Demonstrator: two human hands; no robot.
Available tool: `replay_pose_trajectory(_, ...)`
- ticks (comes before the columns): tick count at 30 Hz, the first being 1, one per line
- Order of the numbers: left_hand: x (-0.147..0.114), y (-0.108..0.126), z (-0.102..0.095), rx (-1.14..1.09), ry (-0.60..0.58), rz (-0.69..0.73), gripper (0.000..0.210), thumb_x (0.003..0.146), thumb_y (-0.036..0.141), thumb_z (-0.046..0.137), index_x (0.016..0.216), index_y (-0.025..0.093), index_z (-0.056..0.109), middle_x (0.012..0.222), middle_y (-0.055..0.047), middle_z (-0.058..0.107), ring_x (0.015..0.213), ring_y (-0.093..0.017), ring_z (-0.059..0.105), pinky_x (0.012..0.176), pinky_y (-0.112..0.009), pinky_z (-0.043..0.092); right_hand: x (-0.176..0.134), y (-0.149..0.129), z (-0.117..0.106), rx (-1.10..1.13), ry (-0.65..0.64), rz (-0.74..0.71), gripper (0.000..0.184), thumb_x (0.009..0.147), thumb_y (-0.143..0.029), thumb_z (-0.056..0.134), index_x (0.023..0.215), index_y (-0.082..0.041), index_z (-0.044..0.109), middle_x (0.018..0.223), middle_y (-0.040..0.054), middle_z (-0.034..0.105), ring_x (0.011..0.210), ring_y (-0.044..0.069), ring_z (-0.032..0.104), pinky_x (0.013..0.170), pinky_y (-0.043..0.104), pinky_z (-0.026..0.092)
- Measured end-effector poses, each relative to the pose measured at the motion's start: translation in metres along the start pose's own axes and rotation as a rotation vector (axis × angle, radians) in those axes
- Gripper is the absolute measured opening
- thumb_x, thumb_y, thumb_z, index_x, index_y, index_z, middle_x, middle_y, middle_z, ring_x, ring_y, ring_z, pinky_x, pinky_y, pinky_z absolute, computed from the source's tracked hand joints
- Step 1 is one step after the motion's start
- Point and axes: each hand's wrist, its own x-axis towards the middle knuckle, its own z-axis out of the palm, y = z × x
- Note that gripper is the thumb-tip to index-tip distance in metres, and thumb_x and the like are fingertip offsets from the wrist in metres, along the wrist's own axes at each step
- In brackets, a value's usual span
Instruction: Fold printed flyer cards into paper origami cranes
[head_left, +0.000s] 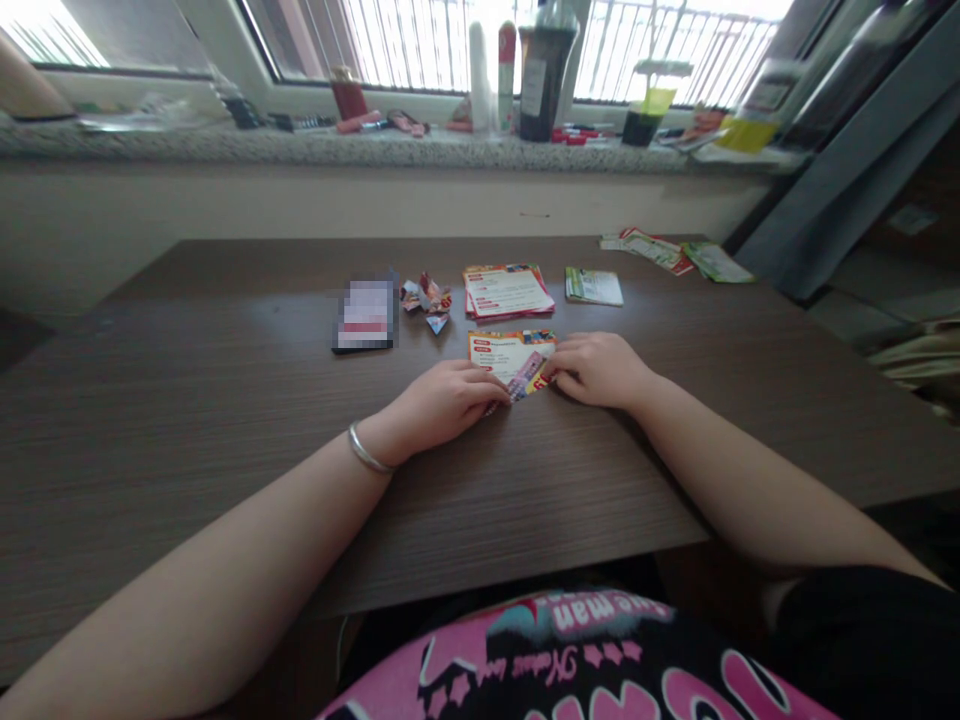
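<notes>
Between my two hands a printed paper card (499,350) lies on the table, its near right corner folded up so that a colourful printed side shows. My left hand (454,402), with a silver bangle at the wrist, pinches the near edge of this card. At the card's right edge, my right hand (596,370) has its fingers closed on the fold. Just beyond is a stack of similar printed cards (510,290). Folded paper pieces (427,298) sit to the left of that stack.
A phone (365,315) with a blurred screen lies at left on the brown table (187,400). A small green-and-white stack of cards (594,287) is at right, with more leaflets (660,252) near the back edge. Bottles (545,80) and clutter line the windowsill (420,150).
</notes>
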Motion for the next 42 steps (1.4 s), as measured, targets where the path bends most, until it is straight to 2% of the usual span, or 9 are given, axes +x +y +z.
replay_pose_trajectory(4,0.001,0.004,0.004,0.04,0.018,-0.09,0.018,0.091,0.019,0.051,0.103,0.017,0.065,0.1,-0.008,0.071,0.096,-0.021,0.064,0.09,-0.037,0.05,0.006,-0.008,0.012,0.02,0.132,0.007,0.028,0.091,-0.03,0.049,0.108,-0.019,0.069,0.109,0.0099,0.069,0.096,0.024,0.06,0.086,0.038,0.046)
replay_pose_trajectory(8,0.001,0.007,0.008,0.038,0.053,-0.23,0.031,0.09,0.026,0.053,0.117,0.011,0.057,0.115,-0.015,0.065,0.109,-0.025,0.061,0.096,-0.041,0.05,0.008,-0.011,0.021,0.12,0.11,0.028,0.05,0.092,-0.039,0.052,0.135,-0.015,0.052,0.141,0.0143,0.052,0.126,0.03,0.05,0.105,0.046,0.041)
replay_pose_trajectory(12,-0.001,0.005,0.011,0.098,0.022,-0.233,0.038,0.094,0.032,0.048,0.125,0.011,0.055,0.13,-0.016,0.059,0.122,-0.027,0.055,0.107,-0.044,0.043,0.008,-0.006,0.027,0.294,0.079,0.067,0.062,0.09,-0.04,0.054,0.144,-0.014,0.04,0.143,0.0157,0.05,0.129,0.029,0.049,0.107,0.048,0.041)
replay_pose_trajectory(19,-0.003,-0.003,0.013,0.207,-0.036,-0.132,0.039,0.097,0.023,0.041,0.131,0.01,0.055,0.137,-0.013,0.057,0.128,-0.026,0.05,0.111,-0.043,0.04,0.007,-0.004,0.024,0.497,0.175,0.21,0.055,0.088,-0.033,0.054,0.139,-0.014,0.047,0.133,0.016,0.059,0.116,0.027,0.058,0.099,0.046,0.046)
replay_pose_trajectory(23,-0.004,0.0,0.011,0.232,-0.008,-0.139,0.037,0.098,0.027,0.042,0.128,0.014,0.058,0.134,-0.01,0.059,0.124,-0.025,0.053,0.108,-0.042,0.042,0.006,-0.001,0.018,0.55,0.135,0.203,0.031,0.094,-0.032,0.045,0.106,-0.017,0.069,0.102,0.0095,0.072,0.093,0.021,0.065,0.085,0.038,0.05)
replay_pose_trajectory(27,-0.003,0.006,0.006,0.292,-0.014,-0.125,0.035,0.097,0.028,0.043,0.125,0.015,0.06,0.129,-0.01,0.061,0.118,-0.025,0.055,0.106,-0.042,0.043,0.003,0.002,0.014,0.449,0.076,0.161,0.025,0.091,-0.034,0.052,0.085,-0.019,0.07,0.087,0.0058,0.071,0.082,0.018,0.063,0.076,0.032,0.047)
replay_pose_trajectory(32,-0.001,0.018,0.001,0.354,-0.071,-0.157,0.032,0.097,0.033,0.043,0.117,0.018,0.063,0.109,-0.011,0.064,0.104,-0.024,0.059,0.095,-0.04,0.047,0.002,0.002,0.012,0.245,0.01,0.073,0.023,0.081,-0.044,0.068,0.082,-0.022,0.07,0.091,0.0045,0.07,0.087,0.02,0.062,0.075,0.031,0.045)
replay_pose_trajectory(37,0.0,0.025,-0.001,0.394,-0.072,-0.19,0.034,0.096,0.039,0.044,0.113,0.021,0.066,0.094,-0.01,0.061,0.092,-0.024,0.058,0.088,-0.042,0.048,0.003,0.005,0.013,0.23,-0.002,0.062,0.028,0.078,-0.046,0.07,0.093,-0.023,0.072,0.101,0.006,0.07,0.095,0.023,0.062,0.081,0.035,0.046)
replay_pose_trajectory(42,-0.001,0.021,-0.003,0.241,-0.063,-0.08,0.031,0.095,0.036,0.045,0.113,0.024,0.067,0.106,-0.01,0.062,0.106,-0.024,0.057,0.094,-0.041,0.047,0.003,0.012,0.017,0.211,0.009,0.019,0.039,0.081,-0.05,0.068,0.108,-0.022,0.071,0.112,0.0087,0.069,0.102,0.025,0.062,0.09,0.039,0.046)
